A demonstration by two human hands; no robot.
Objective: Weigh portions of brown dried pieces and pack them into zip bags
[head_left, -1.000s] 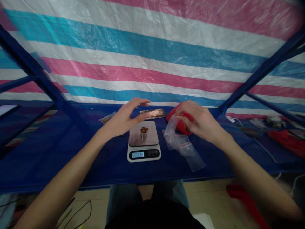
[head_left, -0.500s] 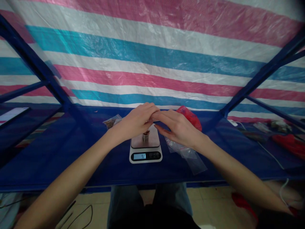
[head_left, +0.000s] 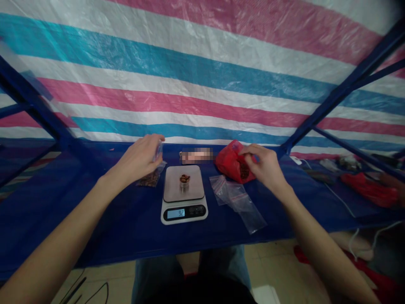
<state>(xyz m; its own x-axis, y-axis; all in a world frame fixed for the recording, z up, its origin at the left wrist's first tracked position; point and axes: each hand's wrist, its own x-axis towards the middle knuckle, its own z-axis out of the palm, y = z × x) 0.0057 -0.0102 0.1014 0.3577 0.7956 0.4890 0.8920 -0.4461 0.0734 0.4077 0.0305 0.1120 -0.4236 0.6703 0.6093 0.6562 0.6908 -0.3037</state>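
A white kitchen scale [head_left: 184,214] with a steel plate reads 9.2. On its plate stands a small metal cup [head_left: 184,182] filled with brown pieces. My left hand [head_left: 141,156] is closed around a small clear plastic piece [head_left: 158,150], perhaps a bag, above a zip bag of brown bits [head_left: 149,179]. At the mouth of a red plastic bag [head_left: 229,162], my right hand [head_left: 261,162] has thumb and finger pinched together. Whether it grips the bag's rim or a piece from inside is hard to make out. Dark brown contents show in the opening.
Flat clear zip bags [head_left: 242,200] lie right of the scale on the blue table [head_left: 126,228]. A blurred-out item [head_left: 196,155] lies behind the scale. Blue metal posts [head_left: 316,114] rise at both sides before a striped sheet [head_left: 190,71]. More red plastic [head_left: 368,189] lies far right.
My hands, together above the scale before, have parted. The left moved left with the clear plastic; the right moved right to the red bag. The scale still reads 9.2, and the view has shifted.
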